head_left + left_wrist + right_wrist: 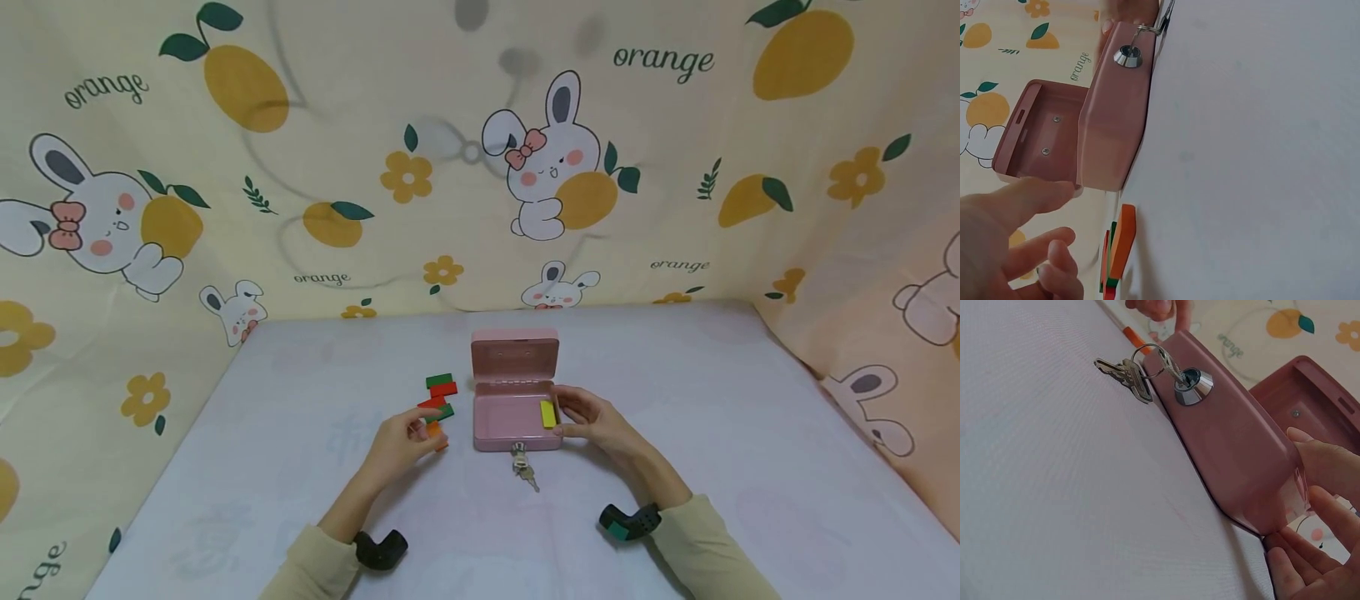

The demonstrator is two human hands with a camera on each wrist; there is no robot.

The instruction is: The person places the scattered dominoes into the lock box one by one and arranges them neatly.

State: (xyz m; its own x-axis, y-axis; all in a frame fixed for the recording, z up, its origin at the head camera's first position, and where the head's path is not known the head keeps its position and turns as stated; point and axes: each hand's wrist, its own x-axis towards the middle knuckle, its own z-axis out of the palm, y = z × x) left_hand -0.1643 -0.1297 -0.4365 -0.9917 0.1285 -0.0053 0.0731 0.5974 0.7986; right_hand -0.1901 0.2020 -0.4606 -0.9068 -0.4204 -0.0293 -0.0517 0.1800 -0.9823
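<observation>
A small pink metal cash box (504,417) stands with its lid (515,357) raised. My right hand (600,423) holds the box's right side, thumb near the front corner and fingers along the wall. Inside, at the right end, lies a yellow block (548,415). My left hand (396,443) hovers at the orange block (1123,240), left of the box, its index finger stretched out and the others bent loosely. Nothing shows in its grasp. Red blocks (444,389) and green blocks (439,381) lie just beyond that hand.
From the lock (1194,387) on the box's front hangs a ring with keys (1124,376), resting on the white tabletop (480,533). A cloth backdrop (450,167) with rabbits and oranges rises behind the table's far edge.
</observation>
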